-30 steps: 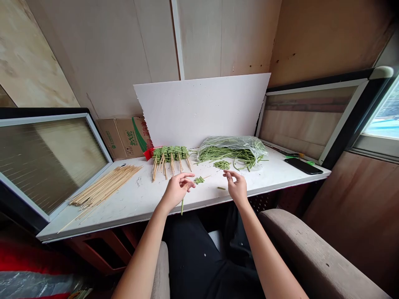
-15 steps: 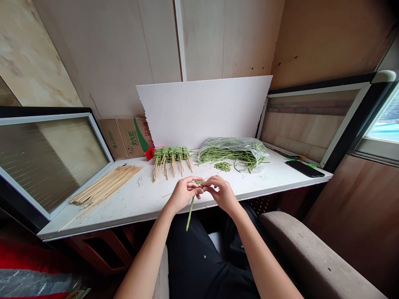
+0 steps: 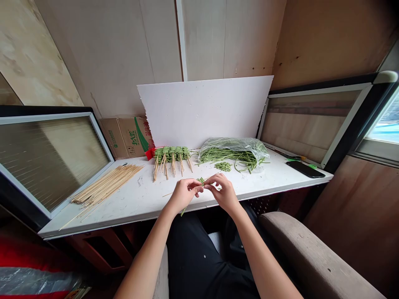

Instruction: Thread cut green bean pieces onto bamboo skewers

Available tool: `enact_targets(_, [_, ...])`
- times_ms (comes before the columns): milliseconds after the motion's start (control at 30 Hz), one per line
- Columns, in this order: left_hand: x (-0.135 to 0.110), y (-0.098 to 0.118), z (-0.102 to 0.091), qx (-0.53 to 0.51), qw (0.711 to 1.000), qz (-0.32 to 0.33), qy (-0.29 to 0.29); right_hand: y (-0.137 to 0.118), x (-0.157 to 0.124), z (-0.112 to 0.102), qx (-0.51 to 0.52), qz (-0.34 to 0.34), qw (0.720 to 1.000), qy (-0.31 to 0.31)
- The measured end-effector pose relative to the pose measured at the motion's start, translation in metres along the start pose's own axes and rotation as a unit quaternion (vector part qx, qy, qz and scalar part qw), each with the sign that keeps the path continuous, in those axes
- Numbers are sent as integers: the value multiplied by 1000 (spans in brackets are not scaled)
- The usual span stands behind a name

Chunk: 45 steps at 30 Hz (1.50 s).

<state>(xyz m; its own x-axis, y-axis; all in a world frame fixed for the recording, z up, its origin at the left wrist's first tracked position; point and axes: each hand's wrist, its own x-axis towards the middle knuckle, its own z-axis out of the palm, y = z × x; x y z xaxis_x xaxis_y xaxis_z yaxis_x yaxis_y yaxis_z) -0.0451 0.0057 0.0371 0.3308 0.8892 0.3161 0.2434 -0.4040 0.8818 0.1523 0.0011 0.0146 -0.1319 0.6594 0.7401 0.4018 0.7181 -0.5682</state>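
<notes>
Both hands meet just above the near edge of the white table (image 3: pixel 131 203). The left hand (image 3: pixel 182 194) is closed in a pinch on a long green bean (image 3: pixel 183 211), whose loose end hangs below the hand past the table edge. The right hand (image 3: pixel 223 192) is pinched narrow on the small folded green bundle (image 3: pixel 201 180) and what appears to be a thin bamboo skewer between the two hands — the stick itself is too fine to make out with certainty. Progress, judged from the layout: a row of finished bean skewers (image 3: pixel 172 155) lies at the back of the table, so several units are complete. Much remains — a fan of unused skewers (image 3: pixel 104 189) lies to the left, a plastic bag of raw beans (image 3: pixel 232 151) sits at the back right, and a small heap of cut bean pieces (image 3: pixel 223 166) lies in front of the bag. A dark phone (image 3: pixel 305 169) rests near the right edge.
</notes>
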Motion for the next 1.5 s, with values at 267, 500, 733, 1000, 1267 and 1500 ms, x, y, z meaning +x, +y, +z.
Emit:
enact_targets(267, [-2, 2, 2, 64, 997, 27, -22, 1, -1, 4, 30, -1, 999, -28])
enact_targets(500, [-5, 2, 1, 57, 993, 25, -97, -1, -2, -3, 95, 26, 990, -99])
enact_targets(733, [-4, -2, 2, -6, 990, 22, -140, 4, -2, -6, 162, 36, 979, -117])
enact_targets(1000, [-1, -1, -5, -14, 997, 3, -74, 53, -6, -16, 70, 127, 989, 24])
enact_targets(1267, [1, -16, -4, 14, 995, -20, -93, 109, -30, -26, -165, 195, 965, 54])
enact_targets(1500, [2, -20, -4, 14, 995, -27, -99, 109, -31, -32, -289, 196, 935, -67])
